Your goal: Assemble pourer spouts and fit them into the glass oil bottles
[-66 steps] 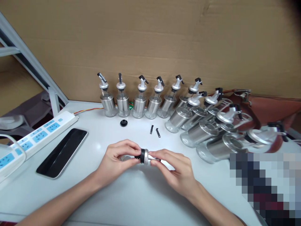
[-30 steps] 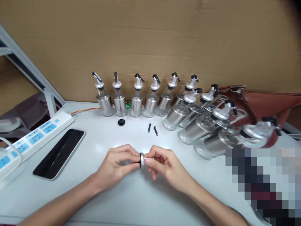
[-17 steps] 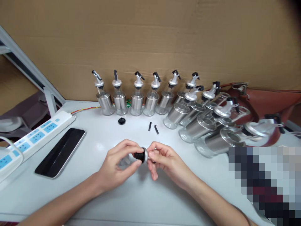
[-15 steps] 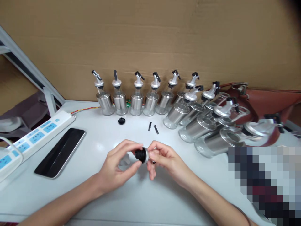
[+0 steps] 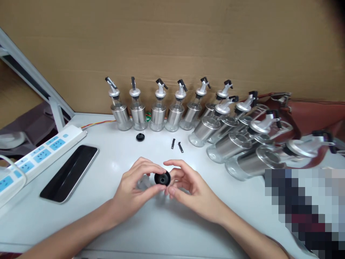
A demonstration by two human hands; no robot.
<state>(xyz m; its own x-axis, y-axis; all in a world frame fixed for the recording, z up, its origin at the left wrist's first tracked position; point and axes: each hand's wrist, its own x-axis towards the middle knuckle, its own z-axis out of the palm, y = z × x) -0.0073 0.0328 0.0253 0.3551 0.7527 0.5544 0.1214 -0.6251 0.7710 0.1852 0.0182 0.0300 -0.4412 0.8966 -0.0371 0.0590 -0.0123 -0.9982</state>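
A round black stopper [image 5: 162, 178] with a hole at its centre faces me, and my left hand [image 5: 134, 185] pinches it between thumb and fingers. My right hand [image 5: 190, 185] is close against its right side, index finger stretched above and thumb apart. Its curled fingers reach the stopper's edge, partly hidden behind it. Beside the left palm, a pale grey piece [image 5: 143, 182] is mostly covered by the fingers. Farther back on the table lie a second black stopper [image 5: 140, 137] and two small black levers, one to the left [image 5: 173, 143] and one to the right [image 5: 180, 147].
Several glass and steel oil bottles with pour spouts [image 5: 158, 117] stand along the cardboard wall and curve down the right side. A phone [image 5: 70, 174] and a white power strip [image 5: 44, 154] lie at left. A brown leather bag [image 5: 309, 115] is behind the right-hand bottles.
The black stopper has turned from side-on to face me, and its silver rim no longer shows. My right index finger and thumb have spread apart. The view has shifted slightly.
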